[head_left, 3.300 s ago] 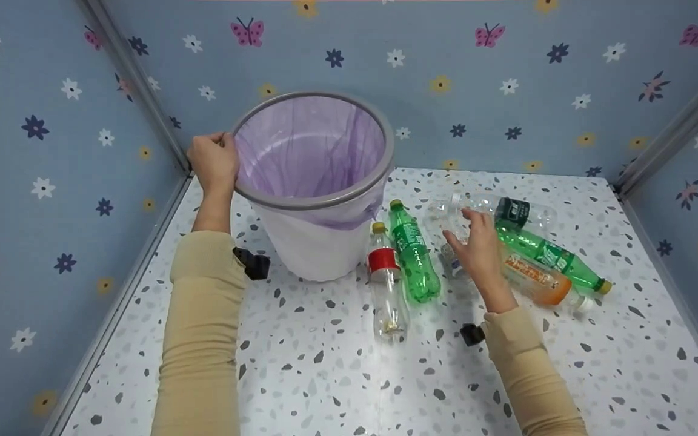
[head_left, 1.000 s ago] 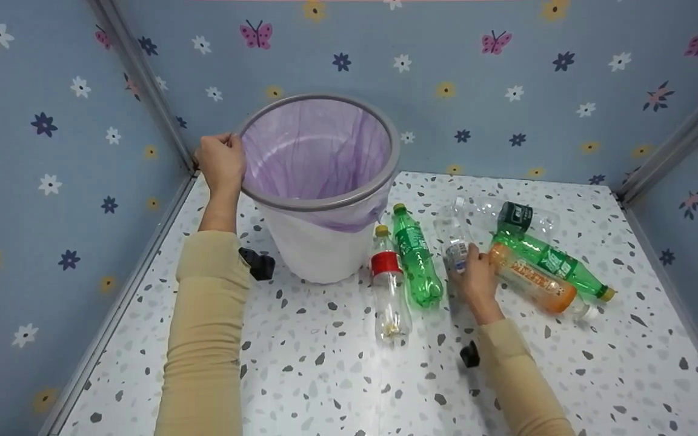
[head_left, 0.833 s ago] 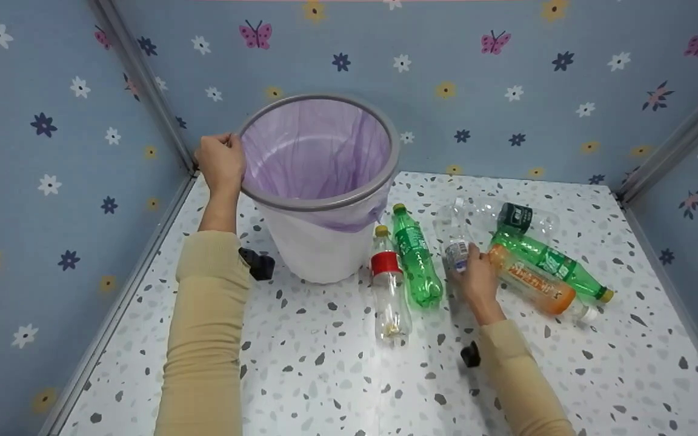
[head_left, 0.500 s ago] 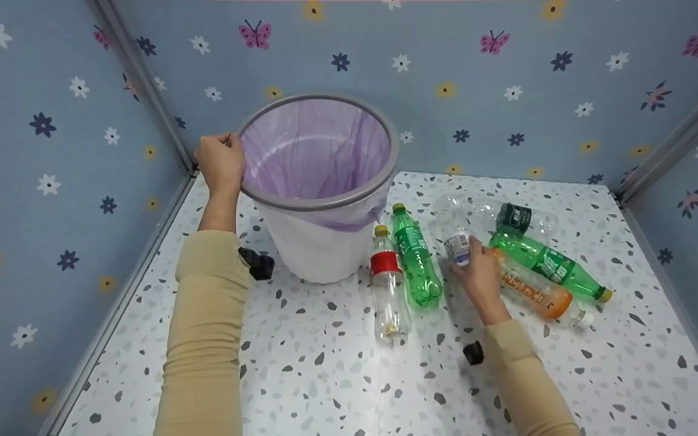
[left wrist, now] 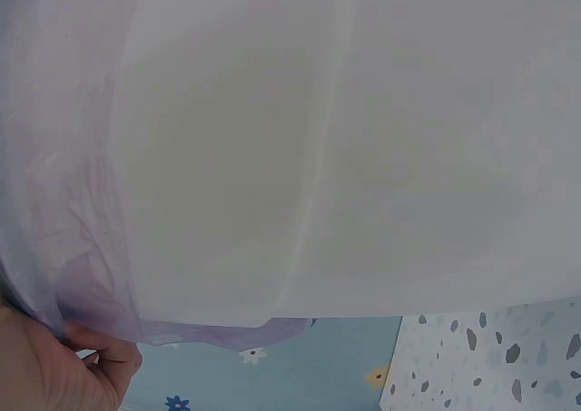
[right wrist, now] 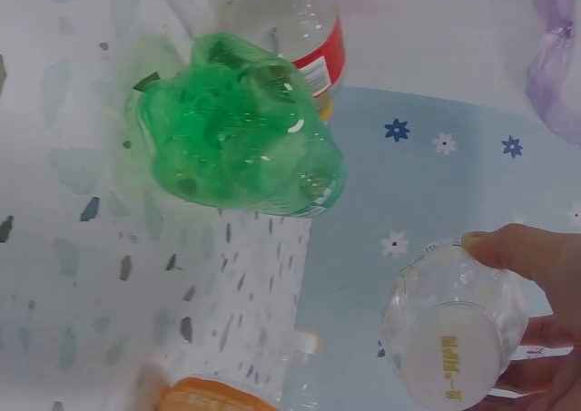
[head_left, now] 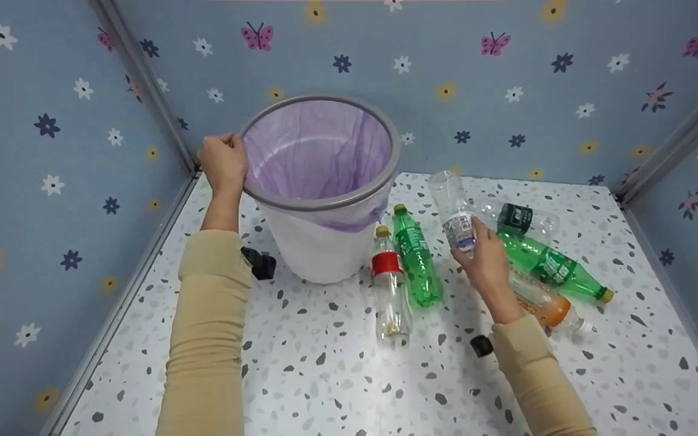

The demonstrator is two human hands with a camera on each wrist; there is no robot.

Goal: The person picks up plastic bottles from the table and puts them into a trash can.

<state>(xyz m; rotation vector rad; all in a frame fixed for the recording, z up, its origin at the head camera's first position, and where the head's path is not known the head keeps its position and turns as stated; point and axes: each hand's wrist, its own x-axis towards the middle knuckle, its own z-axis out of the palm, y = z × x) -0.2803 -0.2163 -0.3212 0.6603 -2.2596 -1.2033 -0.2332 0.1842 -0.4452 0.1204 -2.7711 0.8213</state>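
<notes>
My left hand (head_left: 223,163) grips the grey rim of a white trash bin (head_left: 315,245) at its left side. A purple bag (head_left: 319,145) lines the bin and folds over its edge; in the left wrist view my fingers (left wrist: 113,361) curl at the bag's edge. Right of the bin, my right hand (head_left: 487,260) holds a clear plastic bottle (head_left: 458,227) by its labelled lower part. The bottle is raised and tilted, its far end pointing toward the back wall. The right wrist view shows the bottle's base (right wrist: 449,357), with thumb and fingers around it.
A red-labelled clear bottle (head_left: 388,284) and a green bottle (head_left: 418,260) lie beside the bin. Farther right lie another green bottle (head_left: 558,266), an orange-labelled bottle (head_left: 546,306) and a dark-labelled clear bottle (head_left: 537,221). Flowered walls (head_left: 422,36) enclose the speckled surface (head_left: 325,375).
My right hand reached down, took hold of the clear bottle and has lifted it up and away from the others. The orange-labelled bottle has shifted slightly. My left hand stays on the rim.
</notes>
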